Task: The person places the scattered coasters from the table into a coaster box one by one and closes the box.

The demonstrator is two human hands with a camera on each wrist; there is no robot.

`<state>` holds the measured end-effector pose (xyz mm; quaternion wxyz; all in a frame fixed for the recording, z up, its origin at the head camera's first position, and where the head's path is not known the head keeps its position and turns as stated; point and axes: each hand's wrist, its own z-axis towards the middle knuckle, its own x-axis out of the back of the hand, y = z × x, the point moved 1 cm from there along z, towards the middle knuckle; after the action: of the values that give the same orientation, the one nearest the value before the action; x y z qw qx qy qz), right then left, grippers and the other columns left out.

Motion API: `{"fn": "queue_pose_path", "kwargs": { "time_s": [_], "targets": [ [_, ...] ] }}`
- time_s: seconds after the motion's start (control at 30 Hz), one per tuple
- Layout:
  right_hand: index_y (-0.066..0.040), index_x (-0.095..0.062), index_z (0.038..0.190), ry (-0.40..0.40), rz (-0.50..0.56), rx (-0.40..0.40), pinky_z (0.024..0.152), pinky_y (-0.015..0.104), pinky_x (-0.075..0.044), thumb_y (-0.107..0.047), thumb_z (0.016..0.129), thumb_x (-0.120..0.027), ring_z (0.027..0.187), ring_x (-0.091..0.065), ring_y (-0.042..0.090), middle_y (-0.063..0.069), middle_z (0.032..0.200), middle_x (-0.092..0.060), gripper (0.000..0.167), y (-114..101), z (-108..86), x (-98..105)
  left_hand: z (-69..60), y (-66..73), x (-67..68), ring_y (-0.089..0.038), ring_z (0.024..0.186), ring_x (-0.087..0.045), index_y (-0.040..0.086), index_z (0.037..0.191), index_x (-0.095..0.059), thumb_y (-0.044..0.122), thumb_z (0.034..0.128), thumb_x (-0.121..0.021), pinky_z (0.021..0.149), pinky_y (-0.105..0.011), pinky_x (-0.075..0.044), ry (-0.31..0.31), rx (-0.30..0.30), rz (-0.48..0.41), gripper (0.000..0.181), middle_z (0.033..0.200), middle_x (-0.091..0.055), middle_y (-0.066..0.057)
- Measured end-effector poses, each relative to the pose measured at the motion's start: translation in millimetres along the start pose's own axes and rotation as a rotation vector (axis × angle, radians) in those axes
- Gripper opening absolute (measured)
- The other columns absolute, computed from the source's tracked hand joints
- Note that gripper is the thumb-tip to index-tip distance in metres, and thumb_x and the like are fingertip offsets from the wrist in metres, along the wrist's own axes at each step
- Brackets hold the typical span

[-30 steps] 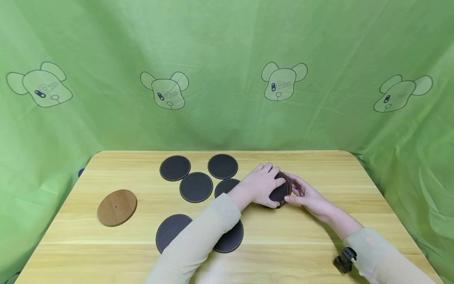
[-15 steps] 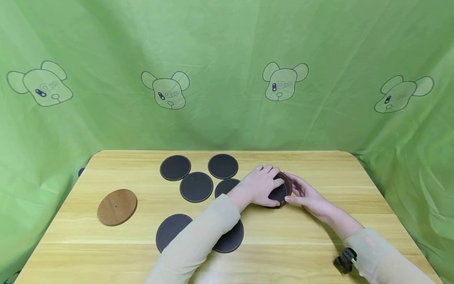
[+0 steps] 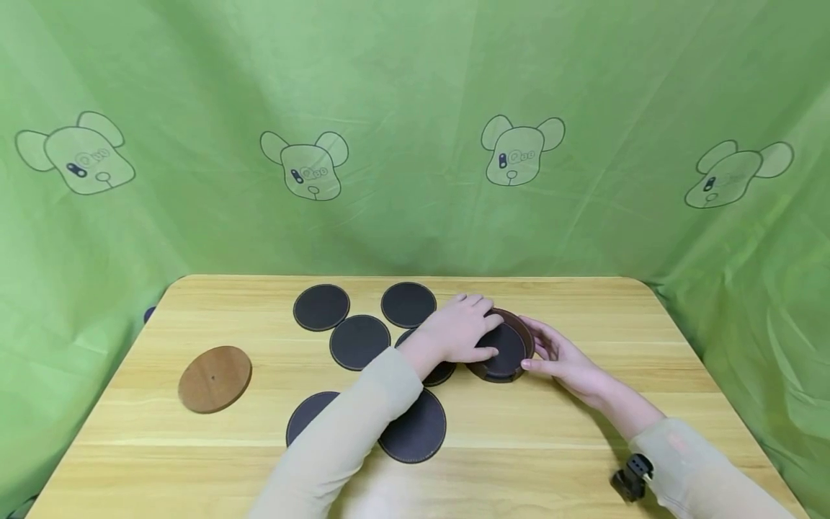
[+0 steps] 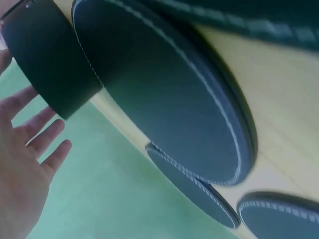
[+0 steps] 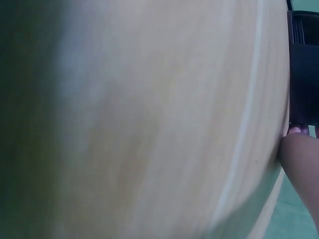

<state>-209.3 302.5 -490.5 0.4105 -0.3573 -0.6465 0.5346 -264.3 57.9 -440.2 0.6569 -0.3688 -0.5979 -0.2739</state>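
A round dark brown coaster holder (image 3: pixel 524 333) stands at the right of the table, with a black coaster (image 3: pixel 507 353) lying inside it. My right hand (image 3: pixel 563 362) grips the holder's right side, thumb in front and fingers behind. Over the holder's left rim my left hand (image 3: pixel 457 330) hovers with loosely spread fingers and nothing in them. In the left wrist view, the left hand (image 4: pixel 22 149) has straight fingers beside the holder (image 4: pixel 52 57). The right wrist view catches the holder (image 5: pixel 305 84) at its edge, with stacked coaster edges (image 5: pixel 298 32) in its gap.
Several black coasters lie flat on the wooden table, among them a back coaster (image 3: pixel 408 304), a middle coaster (image 3: pixel 359 342) and a front coaster (image 3: pixel 413 427). The left sleeve partly covers some. A brown wooden disc (image 3: pixel 215 379) lies at the left. Green curtain (image 3: pixel 415 216) surrounds the table.
My left hand has let go of the coaster, which now lies down in the holder, and has drawn back leftward. My right hand has stayed on the holder.
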Motion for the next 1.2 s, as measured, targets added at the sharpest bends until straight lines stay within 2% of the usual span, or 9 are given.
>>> {"fn": "queue_pose_path", "kwargs": {
  "time_s": [0.2, 0.4, 0.57, 0.7, 1.03, 1.2],
  "targets": [
    [0.003, -0.015, 0.167, 0.007, -0.005, -0.015, 0.108, 0.005, -0.037, -0.001, 0.098, -0.069, 0.133, -0.048, -0.012, 0.000, 0.152, -0.044, 0.088, -0.1, -0.4, 0.8, -10.0, -15.7, 5.0, -0.025, 0.151, -0.045, 0.024, 0.152, -0.056, 0.058, 0.1049, -0.054, 0.126, -0.044, -0.037, 0.004, 0.039, -0.025, 0.058, 0.159, -0.050, -0.006],
    [0.003, -0.015, 0.167, 0.010, -0.003, -0.015, 0.107, 0.004, -0.036, 0.000, 0.097, -0.069, 0.133, -0.047, -0.013, -0.007, 0.150, -0.045, 0.089, 2.6, -0.3, 2.0, -22.7, -36.2, 2.8, -0.025, 0.151, -0.044, 0.025, 0.150, -0.058, 0.057, 0.1049, -0.055, 0.126, -0.045, -0.036, -0.005, 0.089, -0.023, 0.055, 0.158, -0.051, -0.005],
    [0.005, -0.016, 0.167, 0.014, -0.008, -0.002, 0.108, 0.005, -0.038, 0.001, 0.097, -0.069, 0.132, -0.049, -0.012, -0.001, 0.152, -0.045, 0.088, 3.6, 0.3, 2.0, -36.5, -53.5, -0.1, -0.027, 0.151, -0.045, 0.023, 0.152, -0.057, 0.055, 0.1049, -0.057, 0.126, -0.046, -0.036, -0.021, 0.134, -0.025, 0.057, 0.158, -0.051, -0.007],
    [0.004, -0.016, 0.167, 0.015, -0.011, -0.007, 0.108, 0.005, -0.038, -0.001, 0.097, -0.070, 0.132, -0.049, -0.012, 0.007, 0.155, -0.043, 0.088, 2.4, 0.5, 1.2, -48.1, -67.4, -6.6, -0.028, 0.146, -0.048, 0.019, 0.148, -0.060, 0.050, 0.1042, -0.061, 0.122, -0.047, -0.038, -0.017, 0.166, -0.024, 0.053, 0.153, -0.054, -0.010],
    [0.004, -0.015, 0.167, 0.013, -0.011, -0.018, 0.107, 0.005, -0.038, 0.000, 0.097, -0.069, 0.131, -0.050, -0.012, 0.003, 0.153, -0.043, 0.089, 1.1, 0.0, 0.3, -72.2, -100.0, -20.9, -0.031, 0.142, -0.048, 0.017, 0.150, -0.057, 0.051, 0.1044, -0.060, 0.120, -0.049, -0.039, -0.061, 0.274, -0.035, 0.057, 0.149, -0.055, -0.012],
    [0.003, -0.015, 0.167, 0.011, -0.018, -0.029, 0.106, 0.004, -0.038, -0.001, 0.097, -0.070, 0.131, -0.048, -0.011, 0.014, 0.158, -0.039, 0.090, -0.5, -0.9, -0.3, -83.5, -113.0, -25.9, -0.035, 0.144, -0.046, 0.016, 0.152, -0.055, 0.051, 0.1039, -0.061, 0.121, -0.052, -0.038, -0.079, 0.338, -0.044, 0.060, 0.153, -0.051, -0.014]
  ]
}}
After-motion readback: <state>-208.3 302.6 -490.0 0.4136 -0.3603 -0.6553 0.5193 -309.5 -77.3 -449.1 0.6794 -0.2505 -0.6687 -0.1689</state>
